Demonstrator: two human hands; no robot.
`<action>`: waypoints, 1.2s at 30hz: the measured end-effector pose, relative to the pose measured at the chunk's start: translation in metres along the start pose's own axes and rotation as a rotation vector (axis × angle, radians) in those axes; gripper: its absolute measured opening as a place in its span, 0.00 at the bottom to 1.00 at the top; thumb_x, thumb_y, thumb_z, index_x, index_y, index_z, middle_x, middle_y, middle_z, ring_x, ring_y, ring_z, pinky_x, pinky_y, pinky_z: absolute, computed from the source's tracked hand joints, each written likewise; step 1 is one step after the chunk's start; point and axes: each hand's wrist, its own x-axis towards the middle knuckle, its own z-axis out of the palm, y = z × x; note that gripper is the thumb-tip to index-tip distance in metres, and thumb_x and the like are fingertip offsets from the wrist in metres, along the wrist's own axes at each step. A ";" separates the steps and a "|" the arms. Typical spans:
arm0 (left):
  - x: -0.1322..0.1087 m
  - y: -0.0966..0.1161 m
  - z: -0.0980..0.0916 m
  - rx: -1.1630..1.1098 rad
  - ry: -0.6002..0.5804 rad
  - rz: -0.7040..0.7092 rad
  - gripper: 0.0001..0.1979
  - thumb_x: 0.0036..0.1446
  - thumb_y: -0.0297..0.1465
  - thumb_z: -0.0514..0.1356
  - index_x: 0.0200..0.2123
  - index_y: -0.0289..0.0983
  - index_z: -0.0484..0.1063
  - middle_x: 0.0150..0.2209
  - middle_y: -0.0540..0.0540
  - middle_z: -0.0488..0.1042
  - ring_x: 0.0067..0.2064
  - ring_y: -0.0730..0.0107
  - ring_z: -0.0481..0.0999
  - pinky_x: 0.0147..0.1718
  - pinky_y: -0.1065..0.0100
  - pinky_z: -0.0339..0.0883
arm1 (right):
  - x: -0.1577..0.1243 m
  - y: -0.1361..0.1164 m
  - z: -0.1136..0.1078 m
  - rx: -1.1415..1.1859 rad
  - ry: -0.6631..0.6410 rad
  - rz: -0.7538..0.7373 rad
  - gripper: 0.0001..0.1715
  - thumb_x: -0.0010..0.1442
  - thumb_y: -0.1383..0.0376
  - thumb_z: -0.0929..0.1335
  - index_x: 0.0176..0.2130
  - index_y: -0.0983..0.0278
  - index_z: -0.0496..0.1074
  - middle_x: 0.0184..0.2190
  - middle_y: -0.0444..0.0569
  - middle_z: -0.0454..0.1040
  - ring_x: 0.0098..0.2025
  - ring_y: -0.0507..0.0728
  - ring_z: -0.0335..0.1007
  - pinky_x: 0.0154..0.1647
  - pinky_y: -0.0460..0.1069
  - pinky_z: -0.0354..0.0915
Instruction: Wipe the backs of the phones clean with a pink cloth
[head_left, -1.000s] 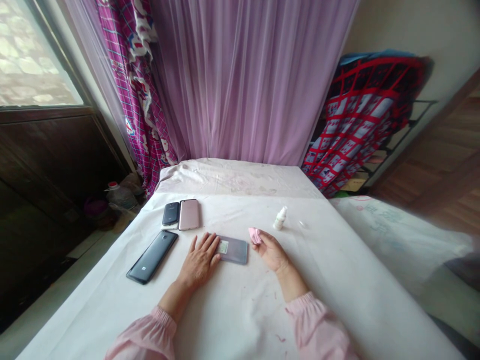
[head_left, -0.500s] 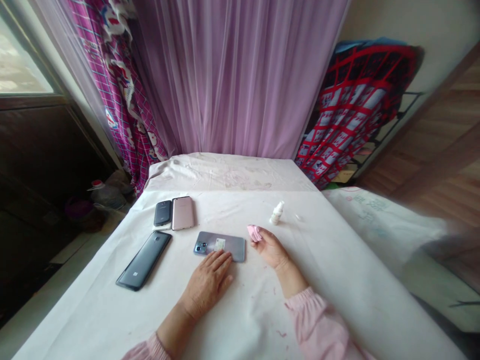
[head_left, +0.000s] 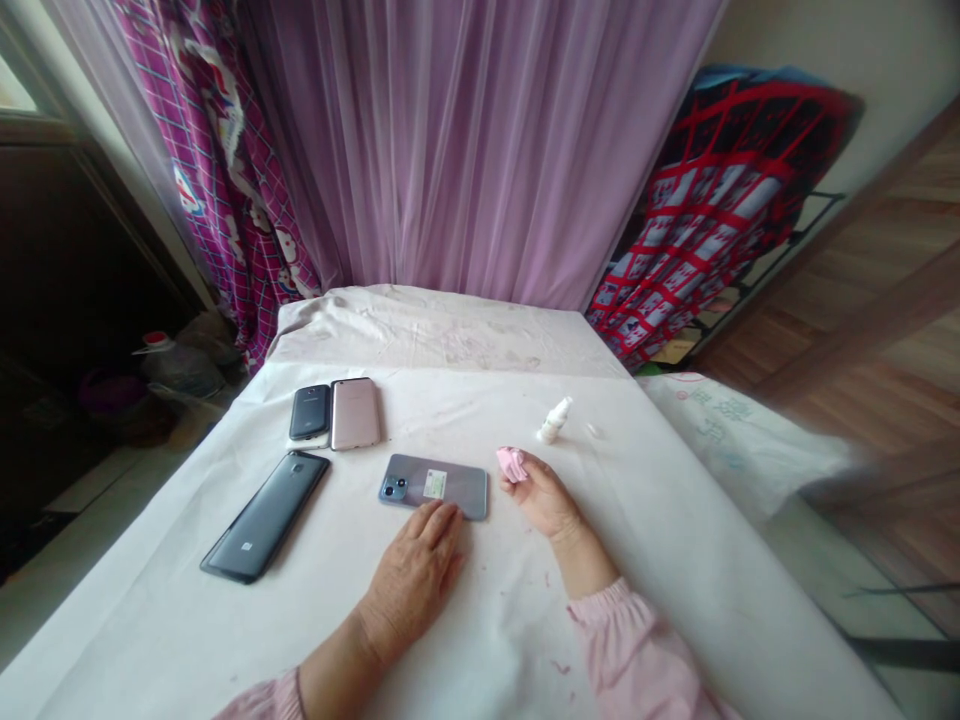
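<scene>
A silvery-blue phone (head_left: 461,482) lies back up on the white-covered table, with a small pale label on its back. The fingertips of my left hand (head_left: 420,565) rest at its near edge; the hand lies low with its fingers extended and its thumb partly hidden. Just right of the phone, my right hand (head_left: 544,497) pinches a folded pink cloth (head_left: 512,464). A small white spray bottle (head_left: 555,420) stands beyond that hand, with a clear cap (head_left: 593,431) beside it.
On the left lie a large dark phone (head_left: 266,520), a rose-gold phone (head_left: 356,413) and a small black phone (head_left: 310,411) on top of a white one. Purple curtains (head_left: 465,150) hang behind the table (head_left: 450,350). A red-patterned cloth (head_left: 690,220) covers something at the back right.
The view has shifted slightly. My left hand has drawn back a little toward the phone's near edge, uncovering more of the label. My right hand still holds the pink cloth.
</scene>
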 end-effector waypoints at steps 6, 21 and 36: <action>-0.002 -0.006 -0.006 -0.017 -0.022 0.050 0.22 0.62 0.33 0.52 0.59 0.34 0.64 0.56 0.38 0.69 0.57 0.53 0.67 0.56 0.52 0.65 | -0.008 -0.003 0.002 -0.272 0.040 -0.082 0.21 0.47 0.51 0.75 0.37 0.62 0.78 0.32 0.49 0.77 0.32 0.53 0.69 0.35 0.48 0.66; -0.002 -0.007 -0.001 -0.020 -0.017 0.003 0.22 0.62 0.34 0.52 0.58 0.37 0.63 0.55 0.38 0.70 0.56 0.50 0.68 0.55 0.47 0.64 | -0.017 0.006 0.016 -1.150 -0.035 -0.505 0.10 0.58 0.64 0.68 0.40 0.57 0.78 0.36 0.48 0.75 0.38 0.55 0.71 0.42 0.48 0.67; -0.003 -0.008 0.002 0.002 -0.031 0.015 0.20 0.63 0.32 0.51 0.58 0.35 0.64 0.56 0.38 0.69 0.56 0.51 0.68 0.56 0.47 0.61 | -0.043 -0.006 0.023 -1.437 -0.158 -0.558 0.12 0.62 0.67 0.64 0.41 0.57 0.76 0.36 0.48 0.74 0.38 0.55 0.69 0.41 0.48 0.63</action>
